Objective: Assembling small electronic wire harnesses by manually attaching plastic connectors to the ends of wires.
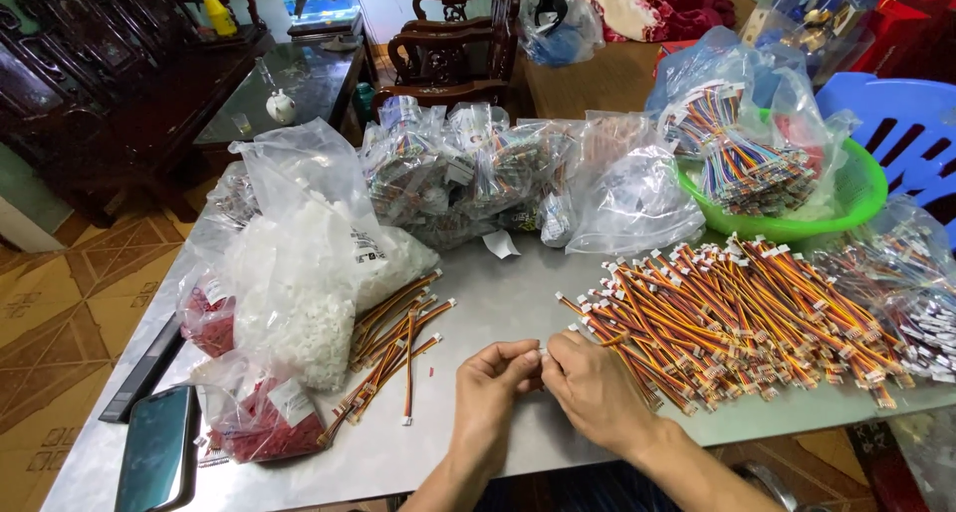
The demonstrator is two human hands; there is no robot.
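**Hands pinching a small white connector**

Both hands, left hand (493,378) and right hand (588,383), are pinching a white connector (544,356) between them above the grey counter (498,303); its axis is too hidden to tell. A wire pile (737,318) is lying just right.

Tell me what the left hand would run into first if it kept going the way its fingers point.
The left hand points up and right, fingertips already meeting the right hand over a small white connector; those come first.
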